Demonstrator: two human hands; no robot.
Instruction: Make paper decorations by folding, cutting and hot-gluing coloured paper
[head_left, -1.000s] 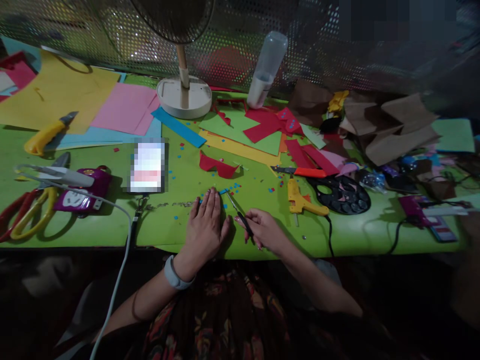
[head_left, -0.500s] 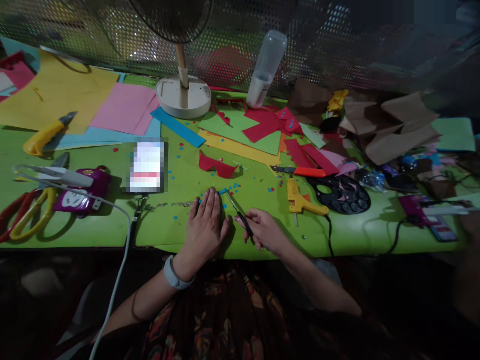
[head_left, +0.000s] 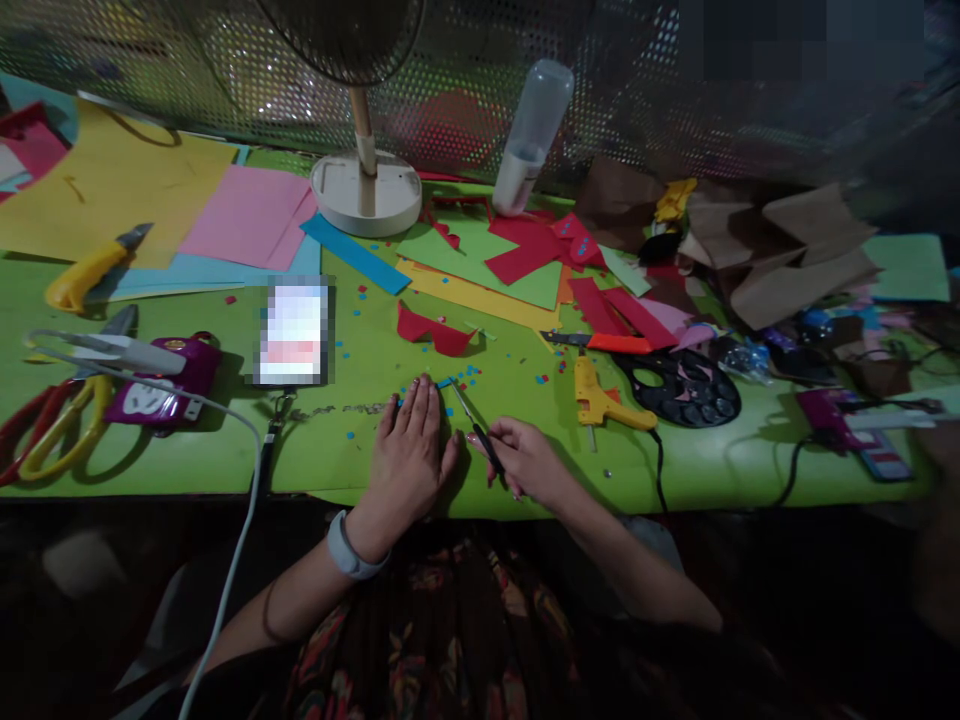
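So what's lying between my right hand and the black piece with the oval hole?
In the head view, a yellow glue gun lies between your right hand and that black piece.

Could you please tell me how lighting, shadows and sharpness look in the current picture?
Head view: dim overall, darker below the front edge of the green table; the lit screen is bright but pixelated; a soft shadow lies beside the left hand; the tip of the black-handled tool is hard to make out.
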